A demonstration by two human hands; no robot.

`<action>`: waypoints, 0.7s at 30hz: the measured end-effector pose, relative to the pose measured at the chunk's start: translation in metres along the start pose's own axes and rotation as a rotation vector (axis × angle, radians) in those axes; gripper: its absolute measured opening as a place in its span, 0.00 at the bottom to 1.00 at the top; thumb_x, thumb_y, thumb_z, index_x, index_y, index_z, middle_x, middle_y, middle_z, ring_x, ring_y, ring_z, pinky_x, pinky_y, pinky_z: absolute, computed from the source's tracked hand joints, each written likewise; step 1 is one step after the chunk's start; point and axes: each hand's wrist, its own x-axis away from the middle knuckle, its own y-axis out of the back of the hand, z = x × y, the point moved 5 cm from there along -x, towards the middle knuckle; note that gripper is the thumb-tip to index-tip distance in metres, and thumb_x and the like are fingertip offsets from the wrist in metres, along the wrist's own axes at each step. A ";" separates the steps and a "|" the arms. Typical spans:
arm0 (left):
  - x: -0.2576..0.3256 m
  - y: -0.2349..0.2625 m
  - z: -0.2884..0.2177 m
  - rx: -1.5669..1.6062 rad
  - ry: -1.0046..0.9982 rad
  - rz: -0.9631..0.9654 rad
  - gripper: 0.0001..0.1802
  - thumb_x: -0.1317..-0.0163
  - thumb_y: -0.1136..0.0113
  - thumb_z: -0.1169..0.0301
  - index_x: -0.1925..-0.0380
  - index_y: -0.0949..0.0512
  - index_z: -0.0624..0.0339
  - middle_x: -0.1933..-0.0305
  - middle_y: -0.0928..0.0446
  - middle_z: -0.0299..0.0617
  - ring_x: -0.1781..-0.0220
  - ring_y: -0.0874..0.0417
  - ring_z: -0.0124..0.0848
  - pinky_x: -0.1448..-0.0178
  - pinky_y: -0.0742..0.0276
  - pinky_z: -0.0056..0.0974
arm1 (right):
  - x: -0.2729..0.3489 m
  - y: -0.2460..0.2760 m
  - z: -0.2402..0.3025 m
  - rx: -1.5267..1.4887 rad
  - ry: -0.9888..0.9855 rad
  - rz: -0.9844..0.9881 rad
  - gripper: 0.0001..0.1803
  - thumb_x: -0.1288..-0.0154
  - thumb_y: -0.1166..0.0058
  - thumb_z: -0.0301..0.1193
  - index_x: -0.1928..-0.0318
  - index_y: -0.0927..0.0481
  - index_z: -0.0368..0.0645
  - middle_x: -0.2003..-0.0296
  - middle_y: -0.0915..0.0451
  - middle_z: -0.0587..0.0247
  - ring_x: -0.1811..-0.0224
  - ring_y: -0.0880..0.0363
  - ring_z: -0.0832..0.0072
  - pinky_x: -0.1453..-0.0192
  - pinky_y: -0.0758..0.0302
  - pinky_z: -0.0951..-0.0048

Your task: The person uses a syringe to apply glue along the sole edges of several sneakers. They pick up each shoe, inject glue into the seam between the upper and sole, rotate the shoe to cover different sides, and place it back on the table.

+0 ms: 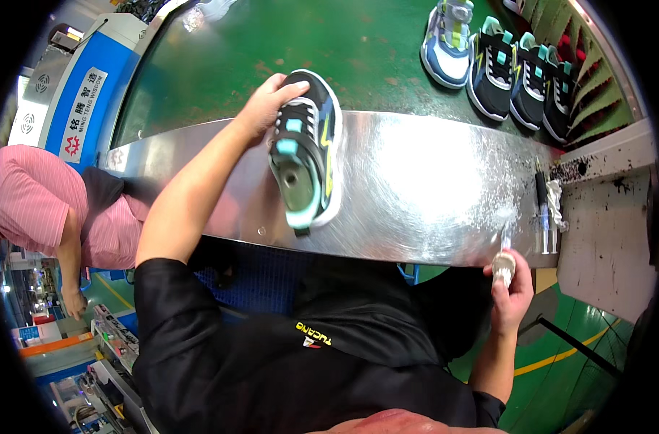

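Observation:
My left hand (264, 107) grips a black sneaker (309, 141) by its toe, thumb on the upper and the other fingers mostly hidden beneath. The shoe is held over the metal work surface (387, 224), toe away from me and opening upward. It has mint tabs, a yellow stripe on its side and a white sole; something greenish fills its opening. At the surface's near right edge, my right hand (512, 293) is closed on a small tool with a pale, wrapped-looking grip (503, 267). Its thin whitish tip points away from me, near the metal.
Three black sneakers (492, 69) and a white-blue sneaker (447, 47) stand on the green surface (308, 36) at the far right, beside a rack of green flaps (597, 79). Slim tools (543, 206) lie at the right. A co-worker in pink (44, 195) is at the left.

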 end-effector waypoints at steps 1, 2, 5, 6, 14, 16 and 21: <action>0.015 -0.023 -0.018 0.185 0.039 0.034 0.21 0.42 0.39 0.63 0.57 0.30 0.67 0.66 0.22 0.41 0.65 0.19 0.28 0.58 0.21 0.34 | 0.004 -0.002 0.007 0.000 -0.022 -0.036 0.35 0.47 0.35 0.44 0.47 0.29 0.31 0.62 0.22 0.61 0.62 0.22 0.76 0.55 0.26 0.75; 0.021 -0.034 -0.031 0.234 -0.039 0.216 0.19 0.43 0.39 0.66 0.58 0.30 0.67 0.64 0.22 0.44 0.65 0.19 0.28 0.59 0.20 0.34 | 0.005 -0.006 0.013 -0.003 -0.021 -0.003 0.34 0.47 0.35 0.44 0.48 0.29 0.31 0.62 0.23 0.61 0.62 0.22 0.74 0.56 0.25 0.75; 0.053 -0.072 -0.052 0.533 -0.222 0.295 0.16 0.43 0.40 0.69 0.58 0.28 0.67 0.63 0.21 0.47 0.64 0.18 0.30 0.57 0.19 0.35 | -0.001 -0.016 0.033 -0.082 -0.007 0.056 0.36 0.48 0.34 0.45 0.48 0.30 0.31 0.63 0.23 0.58 0.63 0.21 0.72 0.56 0.25 0.74; 0.062 -0.080 -0.053 0.668 -0.237 0.376 0.16 0.43 0.41 0.71 0.57 0.28 0.67 0.63 0.21 0.47 0.63 0.18 0.32 0.57 0.19 0.35 | -0.007 -0.021 0.042 -0.115 -0.013 0.086 0.37 0.49 0.34 0.47 0.48 0.30 0.31 0.64 0.23 0.57 0.63 0.21 0.71 0.57 0.25 0.73; 0.080 -0.084 -0.019 0.887 -0.200 0.414 0.20 0.46 0.39 0.75 0.52 0.28 0.65 0.58 0.21 0.47 0.57 0.18 0.35 0.50 0.20 0.40 | -0.063 -0.087 0.097 -0.524 0.259 0.419 0.44 0.59 0.32 0.59 0.51 0.30 0.37 0.69 0.22 0.54 0.74 0.25 0.71 0.71 0.32 0.76; 0.085 -0.081 -0.016 0.939 -0.165 0.424 0.28 0.49 0.38 0.80 0.45 0.30 0.61 0.54 0.22 0.45 0.52 0.19 0.35 0.46 0.23 0.41 | -0.072 -0.108 0.116 -0.544 0.244 0.513 0.39 0.52 0.37 0.62 0.53 0.30 0.43 0.75 0.22 0.56 0.79 0.31 0.75 0.73 0.37 0.76; 0.095 -0.083 -0.019 0.828 -0.170 0.411 0.35 0.61 0.29 0.75 0.48 0.30 0.63 0.54 0.22 0.45 0.52 0.19 0.35 0.45 0.24 0.38 | -0.083 -0.137 0.137 -0.644 0.245 0.639 0.36 0.48 0.45 0.65 0.54 0.31 0.47 0.77 0.21 0.58 0.78 0.34 0.73 0.72 0.38 0.74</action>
